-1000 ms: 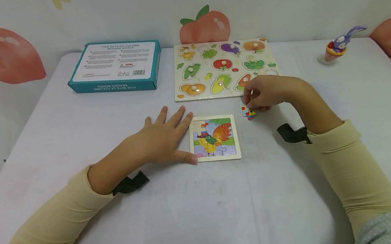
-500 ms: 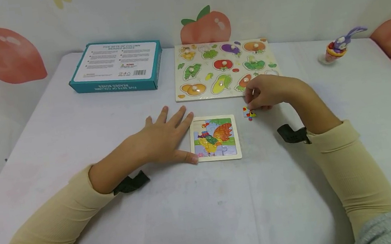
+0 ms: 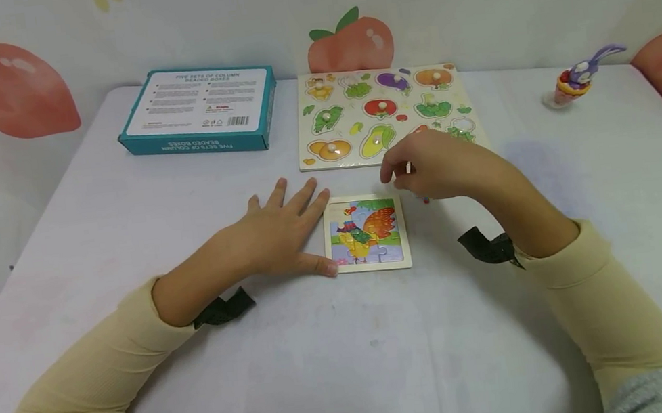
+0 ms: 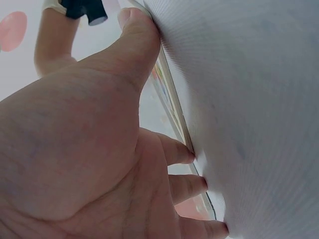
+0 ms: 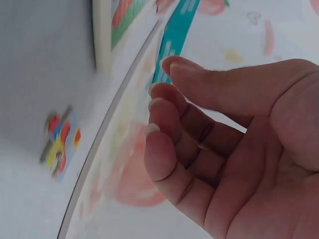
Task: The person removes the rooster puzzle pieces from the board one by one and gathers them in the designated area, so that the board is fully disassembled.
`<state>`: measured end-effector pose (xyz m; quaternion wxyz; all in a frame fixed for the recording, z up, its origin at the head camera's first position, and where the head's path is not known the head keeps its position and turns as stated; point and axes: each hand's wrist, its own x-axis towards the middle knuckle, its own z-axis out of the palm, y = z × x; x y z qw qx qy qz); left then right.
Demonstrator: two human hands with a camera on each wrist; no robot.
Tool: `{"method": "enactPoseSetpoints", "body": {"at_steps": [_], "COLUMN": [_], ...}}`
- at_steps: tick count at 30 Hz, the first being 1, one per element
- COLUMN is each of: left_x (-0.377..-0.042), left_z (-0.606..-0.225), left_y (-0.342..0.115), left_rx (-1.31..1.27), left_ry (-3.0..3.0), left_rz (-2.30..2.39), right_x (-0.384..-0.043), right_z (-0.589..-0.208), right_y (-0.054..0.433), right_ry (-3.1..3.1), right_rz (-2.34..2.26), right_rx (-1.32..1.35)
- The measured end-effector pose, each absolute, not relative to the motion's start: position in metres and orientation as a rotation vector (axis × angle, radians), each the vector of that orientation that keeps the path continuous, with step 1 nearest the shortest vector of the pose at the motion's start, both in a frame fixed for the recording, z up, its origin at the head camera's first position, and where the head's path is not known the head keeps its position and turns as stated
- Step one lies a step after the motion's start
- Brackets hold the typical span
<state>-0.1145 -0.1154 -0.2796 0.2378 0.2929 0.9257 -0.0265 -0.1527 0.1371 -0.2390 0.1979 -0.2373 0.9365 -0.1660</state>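
Note:
A small square jigsaw puzzle of a rooster in a pale wooden frame [image 3: 405, 239] lies flat on the table. My left hand [image 3: 273, 237] rests palm down with fingers spread, thumb and index finger at the frame's left corners. In the left wrist view the frame's edge [image 4: 174, 104] runs behind that hand [image 4: 99, 134]. Above the table, right of the puzzle, hovers my right hand [image 3: 439, 163], its fingers loosely bent with nothing visible between them. A loose colourful puzzle piece [image 5: 61, 144] lies on the table apart from the right hand [image 5: 214, 134]; the head view mostly hides it.
Behind the puzzle lies a vegetable knob-puzzle board [image 3: 353, 129]. A teal and white box [image 3: 197, 109] sits at the back left. At the back right stands a small purple rabbit figure in a cup [image 3: 574, 83]. A fruit-print cloth [image 3: 193, 18] hangs behind the table.
My right hand has let go of the loose puzzle piece, rising and shifting left while the piece stays on the table. The left hand keeps its place.

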Motion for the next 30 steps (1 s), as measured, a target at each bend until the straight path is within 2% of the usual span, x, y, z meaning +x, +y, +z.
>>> {"method": "enactPoseSetpoints", "body": {"at_steps": [19,30], "left_x": [-0.115,-0.116], "left_z": [-0.278,-0.280], "left_y": [-0.113,-0.115], "left_rx": [0.804,0.811], "left_ry": [2.540,2.543], "left_rz": [-0.084,-0.095], "right_x": [-0.141,-0.135], "right_z": [-0.257,-0.259], "right_y": [0.111,0.100], "right_ry": [2.534,2.583], "right_rz": [-0.391,-0.368], "right_rx": [-0.731,-0.665]}}
